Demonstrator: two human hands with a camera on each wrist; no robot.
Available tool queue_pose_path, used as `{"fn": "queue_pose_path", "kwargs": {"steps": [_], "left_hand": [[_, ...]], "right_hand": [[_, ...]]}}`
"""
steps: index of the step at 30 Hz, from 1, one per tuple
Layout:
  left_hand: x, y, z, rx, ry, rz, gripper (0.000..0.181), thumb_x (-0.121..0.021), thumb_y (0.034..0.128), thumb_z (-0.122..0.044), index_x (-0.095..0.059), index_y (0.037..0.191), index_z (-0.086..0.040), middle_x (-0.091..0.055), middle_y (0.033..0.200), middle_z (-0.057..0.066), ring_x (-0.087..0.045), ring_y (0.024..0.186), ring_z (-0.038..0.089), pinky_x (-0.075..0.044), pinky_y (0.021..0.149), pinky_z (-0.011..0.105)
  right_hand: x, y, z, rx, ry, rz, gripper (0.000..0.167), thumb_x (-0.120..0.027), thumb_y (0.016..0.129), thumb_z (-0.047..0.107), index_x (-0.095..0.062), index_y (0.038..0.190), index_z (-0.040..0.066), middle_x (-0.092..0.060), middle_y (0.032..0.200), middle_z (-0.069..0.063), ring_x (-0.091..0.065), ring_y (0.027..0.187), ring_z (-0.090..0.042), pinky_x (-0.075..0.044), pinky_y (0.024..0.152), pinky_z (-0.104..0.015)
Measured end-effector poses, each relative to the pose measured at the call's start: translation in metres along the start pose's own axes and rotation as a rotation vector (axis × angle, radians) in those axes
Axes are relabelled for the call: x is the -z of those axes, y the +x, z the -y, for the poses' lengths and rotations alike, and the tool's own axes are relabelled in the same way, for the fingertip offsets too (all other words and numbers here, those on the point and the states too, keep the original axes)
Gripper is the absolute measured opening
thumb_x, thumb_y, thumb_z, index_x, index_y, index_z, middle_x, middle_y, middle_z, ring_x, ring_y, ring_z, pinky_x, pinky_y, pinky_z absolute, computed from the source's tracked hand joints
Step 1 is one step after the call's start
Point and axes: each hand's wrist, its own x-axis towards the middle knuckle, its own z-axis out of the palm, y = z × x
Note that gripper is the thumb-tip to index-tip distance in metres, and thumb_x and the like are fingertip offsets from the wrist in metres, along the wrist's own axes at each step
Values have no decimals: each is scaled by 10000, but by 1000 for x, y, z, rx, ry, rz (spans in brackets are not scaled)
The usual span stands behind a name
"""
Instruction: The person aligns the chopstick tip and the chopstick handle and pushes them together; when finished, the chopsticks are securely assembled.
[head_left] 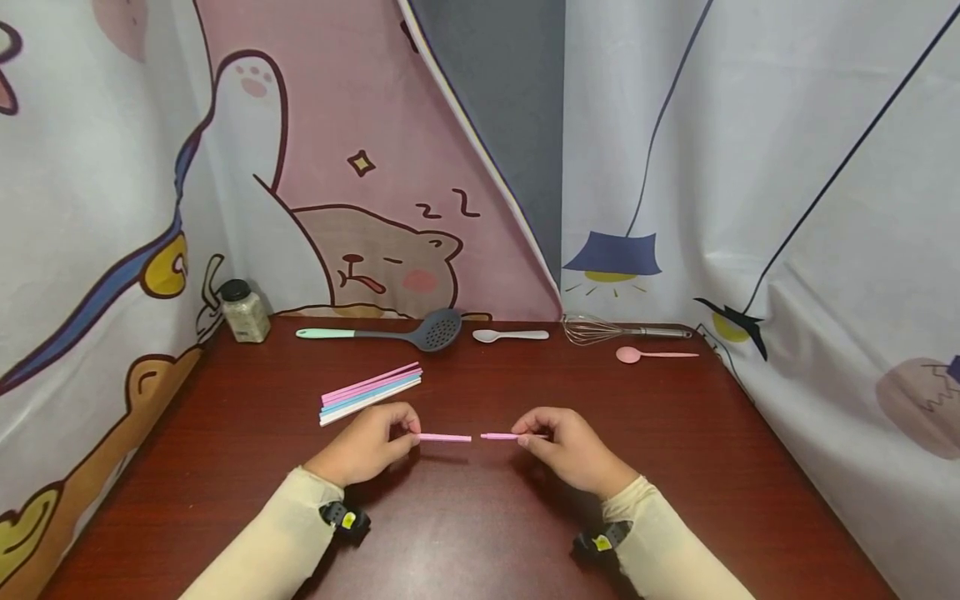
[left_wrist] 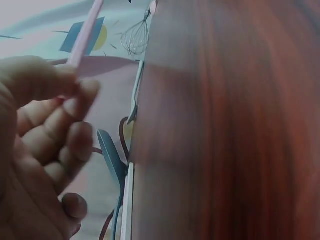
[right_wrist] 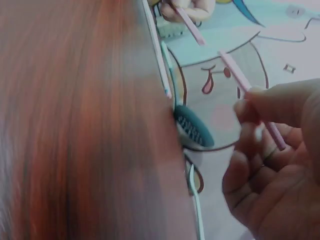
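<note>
My left hand (head_left: 366, 446) pinches a thin pink stick (head_left: 444, 437) between thumb and fingertips, its free end pointing right. Opposite it, my right hand (head_left: 573, 450) pinches a second pink stick (head_left: 497, 436), whose slimmer tip points left. The two ends face each other across a small gap, held above the table and not touching. In the right wrist view, the right stick (right_wrist: 235, 70) passes through the fingertips and sticks out behind them. Beyond the left hand lies a bundle of pink, blue and white sticks (head_left: 371, 393).
Along the back edge of the brown table (head_left: 465, 533) lie a slotted spoon (head_left: 438, 331), a white spoon (head_left: 510, 336), a whisk (head_left: 626, 332) and a pink spoon (head_left: 656, 355). A black-lidded jar (head_left: 244, 312) stands at the back left. Printed curtains (head_left: 360, 267) hang around the table.
</note>
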Motion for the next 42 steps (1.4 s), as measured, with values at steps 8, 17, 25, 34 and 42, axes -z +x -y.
{"fn": "queue_pose_path", "kwargs": {"steps": [8, 17, 25, 34, 42], "left_hand": [[-2, 0, -12, -42, -124, -77, 149, -737, 971, -62, -666, 940, -189, -619, 854, -86, -570, 792, 82, -502, 717, 250], [-2, -1, -17, -69, -189, -106, 95, -737, 982, -86, -682, 955, -159, -632, 864, -78, -577, 806, 87, -501, 732, 250], [-2, 0, -14, -45, -301, -114, 45, -738, 991, -105, -706, 988, -74, -661, 882, -24, -586, 823, 117, -495, 741, 253], [-1, 1, -16, -41, -353, -132, 55, -750, 980, -104, -703, 978, -74, -662, 879, 9, -577, 808, 123, -485, 719, 251], [-2, 0, -18, -33, -390, -135, 54, -746, 976, -87, -703, 971, -54, -685, 877, 29, -580, 787, 103, -480, 711, 239]], "right_hand": [[-3, -3, 11, 66, 20, -89, 121, -749, 954, 19, -766, 988, 133, -731, 866, -37, -598, 758, -56, -516, 682, -235], [-3, -5, 10, 113, -19, -152, 143, -764, 943, 12, -763, 982, 150, -714, 853, 37, -606, 768, -59, -531, 693, -249], [-3, -5, 13, 122, 2, -169, 160, -764, 936, -3, -762, 966, 153, -707, 846, 60, -607, 758, -66, -529, 684, -248], [-4, -4, 13, 103, 38, -175, 153, -758, 934, -16, -761, 952, 137, -719, 829, -12, -589, 733, -62, -508, 654, -240], [-4, -4, 13, 128, 59, -182, 158, -755, 930, -33, -760, 958, 123, -721, 831, -23, -588, 728, -65, -508, 646, -238]]}}
